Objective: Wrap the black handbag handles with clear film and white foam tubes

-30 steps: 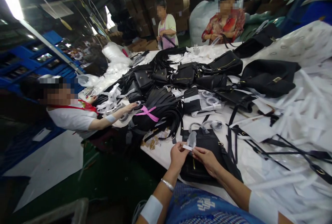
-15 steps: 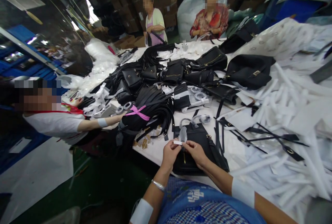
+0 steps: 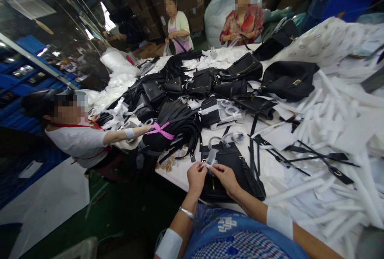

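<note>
My left hand (image 3: pixel 196 178) and my right hand (image 3: pixel 225 177) meet over a black handbag (image 3: pixel 220 193) lying at the table's near edge. Both pinch a small piece of clear plastic film (image 3: pixel 213 155), which sticks up between the fingertips. Its exact kind cannot be made out. Plastic-wrapped handles (image 3: pixel 237 136) curve up from the bag's top, and a gold zip pull (image 3: pixel 213 184) shows below my fingers. To its right lie black straps (image 3: pixel 255 155).
A bundle of black straps (image 3: pixel 180 119) with a pink tie (image 3: pixel 162 130) lies left. Black bags (image 3: pixel 288 79) fill the middle. White paper strips (image 3: pixel 327 195) pile up right. One co-worker (image 3: pixel 81 143) reaches in from the left; two people (image 3: pixel 180 31) stand across the table.
The small white strip between my fingers no longer shows flat; the clear film now tilts right. My fingers have drawn closer together. The left co-worker has moved right, toward the strap bundle.
</note>
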